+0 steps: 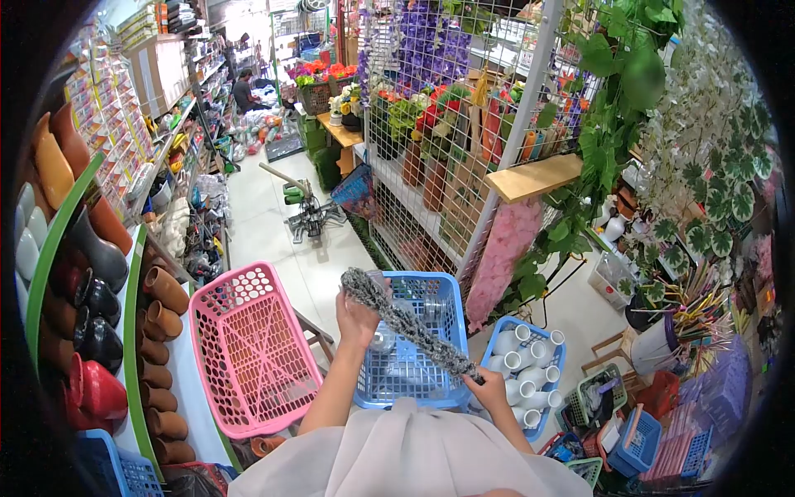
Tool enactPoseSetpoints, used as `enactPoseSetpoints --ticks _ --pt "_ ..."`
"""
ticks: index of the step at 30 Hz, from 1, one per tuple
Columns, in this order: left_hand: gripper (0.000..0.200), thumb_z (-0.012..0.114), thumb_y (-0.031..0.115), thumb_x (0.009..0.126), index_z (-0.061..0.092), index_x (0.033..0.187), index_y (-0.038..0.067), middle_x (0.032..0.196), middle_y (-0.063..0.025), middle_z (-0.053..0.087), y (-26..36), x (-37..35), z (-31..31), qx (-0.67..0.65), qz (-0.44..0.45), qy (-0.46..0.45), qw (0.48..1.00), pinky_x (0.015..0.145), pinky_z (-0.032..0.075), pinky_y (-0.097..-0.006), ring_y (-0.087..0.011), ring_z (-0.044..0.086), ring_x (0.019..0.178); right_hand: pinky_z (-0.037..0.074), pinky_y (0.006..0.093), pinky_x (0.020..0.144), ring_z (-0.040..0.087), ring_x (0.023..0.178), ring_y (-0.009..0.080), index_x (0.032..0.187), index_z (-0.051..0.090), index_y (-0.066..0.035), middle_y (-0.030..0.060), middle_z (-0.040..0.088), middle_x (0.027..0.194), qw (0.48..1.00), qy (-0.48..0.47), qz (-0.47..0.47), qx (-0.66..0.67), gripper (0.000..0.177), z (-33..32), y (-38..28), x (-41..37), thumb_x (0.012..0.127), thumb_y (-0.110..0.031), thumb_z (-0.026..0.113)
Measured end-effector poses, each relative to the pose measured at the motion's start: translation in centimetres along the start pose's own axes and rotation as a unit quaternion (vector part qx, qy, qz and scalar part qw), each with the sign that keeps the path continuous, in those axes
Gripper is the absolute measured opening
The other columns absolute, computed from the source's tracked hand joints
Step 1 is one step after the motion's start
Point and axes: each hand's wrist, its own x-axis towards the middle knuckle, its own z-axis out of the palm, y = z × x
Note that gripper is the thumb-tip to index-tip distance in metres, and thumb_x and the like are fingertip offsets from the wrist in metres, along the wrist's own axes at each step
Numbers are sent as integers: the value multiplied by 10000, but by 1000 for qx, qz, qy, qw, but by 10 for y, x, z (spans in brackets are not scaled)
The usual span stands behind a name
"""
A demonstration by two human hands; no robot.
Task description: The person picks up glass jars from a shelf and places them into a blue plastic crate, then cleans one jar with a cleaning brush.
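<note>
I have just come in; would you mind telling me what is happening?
Someone is handling a shaggy grey cloth strip, which slants between two hands: the right hand grips its near end, and the left hand is at its far end. Below is a blue plastic basket with clear vessels. A pink plastic basket stands to the left, and another blue basket with white vases to the right.

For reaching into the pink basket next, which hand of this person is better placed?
Probably the left hand: it is nearer to the pink basket, though it also touches the grey fluffy strip. The right hand grips the strip's near end, farther away, beside the white vases.
</note>
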Motion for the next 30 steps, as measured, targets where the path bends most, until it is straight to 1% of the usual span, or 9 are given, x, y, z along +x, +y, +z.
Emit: enactPoseSetpoints --ticks 2,5,9,10,13,18,21,24,30 --pt "468 592 363 901 477 1245 67 1247 -206 523 3 -2 6 -7 -2 5 1000 1026 416 -499 -403 491 1189 441 297 531 536 526 117 980 709 -35 93 637 632 998 4 13 57 277 -5 -12 1 777 -219 750" --pt "589 442 503 938 432 1335 67 1338 -191 486 4 8 -19 130 14 72 989 1049 383 -509 -384 452 1259 438 298 521 542 510 133 959 711 -38 91 628 618 999 19 21 35 263 -8 -18 1 775 -222 750" --pt "703 478 594 908 394 1390 90 1308 -177 502 -1 5 -19 199 -51 11 979 1049 390 -477 -355 498 1199 437 313 514 543 496 156 934 712 -38 101 625 614 1000 -5 -17 -17 259 -9 -17 0 776 -241 747" --pt "800 442 650 890 322 1437 80 1424 -183 407 -3 7 -25 223 -92 72 968 1086 342 -490 -366 451 1268 458 363 542 588 553 248 891 708 -54 134 636 644 1000 4 15 1 267 -9 -24 2 783 -296 737" --pt "805 441 660 884 332 1440 88 1421 -164 428 -14 10 -35 175 -100 165 965 1088 344 -487 -343 454 1273 476 420 570 630 612 350 844 696 -68 171 644 674 999 18 35 30 295 0 -31 3 790 -357 726" --pt "681 479 623 888 471 1336 110 1325 -113 524 -19 -6 -22 79 -159 45 983 1049 405 -438 -277 519 1185 472 430 569 622 631 373 830 672 -64 175 641 685 998 12 -11 -54 306 1 -35 0 795 -364 719" --pt "706 510 613 877 453 1355 96 1327 -109 523 -24 -4 -27 -21 -198 103 974 1057 395 -446 -280 504 1209 467 440 565 617 641 381 815 658 -58 184 638 694 999 37 38 -5 313 2 -44 0 804 -367 711" --pt "874 667 630 749 431 1361 51 1346 -158 503 -29 -7 -29 44 -166 32 985 1082 383 -453 -365 473 1246 459 442 559 615 638 382 805 652 -55 184 631 687 999 46 4 11 326 2 -43 0 809 -377 706" --pt "656 613 529 834 497 1307 89 1348 -147 494 -26 -11 -26 20 -192 33 981 1016 439 -400 -319 492 1214 455 436 567 614 652 377 795 633 -53 168 639 718 997 37 73 -3 341 -3 -48 4 808 -387 703"
